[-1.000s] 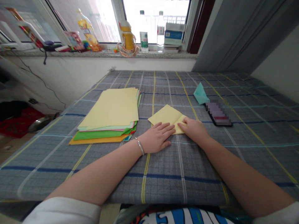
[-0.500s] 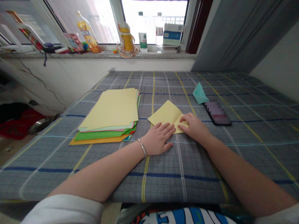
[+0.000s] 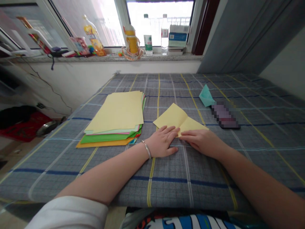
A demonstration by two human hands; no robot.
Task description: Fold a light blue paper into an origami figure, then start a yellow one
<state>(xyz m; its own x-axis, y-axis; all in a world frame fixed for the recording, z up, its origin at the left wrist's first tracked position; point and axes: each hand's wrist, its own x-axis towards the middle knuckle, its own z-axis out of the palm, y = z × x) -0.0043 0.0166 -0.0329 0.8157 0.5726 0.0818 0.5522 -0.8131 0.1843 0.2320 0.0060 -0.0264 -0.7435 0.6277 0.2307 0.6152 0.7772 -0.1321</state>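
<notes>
A yellow sheet of paper [image 3: 175, 115] lies in front of me with a crease running through its middle and a point reaching out to the right. My left hand [image 3: 163, 141] rests flat on its lower left edge, palm down with the fingers stretched. Along the lower right edge lies my right hand [image 3: 200, 140], its fingers extended leftward and nearly meeting the left fingertips. The paper's near edge is partly hidden under both hands. Left of it sits a stack of coloured paper [image 3: 119, 111], with yellow on top and green and orange sheets showing below.
Beyond my right hand are a folded turquoise paper piece [image 3: 206, 96] and a phone [image 3: 225, 116] with a blurred screen. A plaid cloth [image 3: 166, 178] covers the table. Bottles, a yellow flask [image 3: 132, 41] and boxes [image 3: 177, 36] line the windowsill.
My right hand has let go of the pinched right part of the yellow paper and flattened along its lower edge. That part now extends farther right. My left hand stays on the paper.
</notes>
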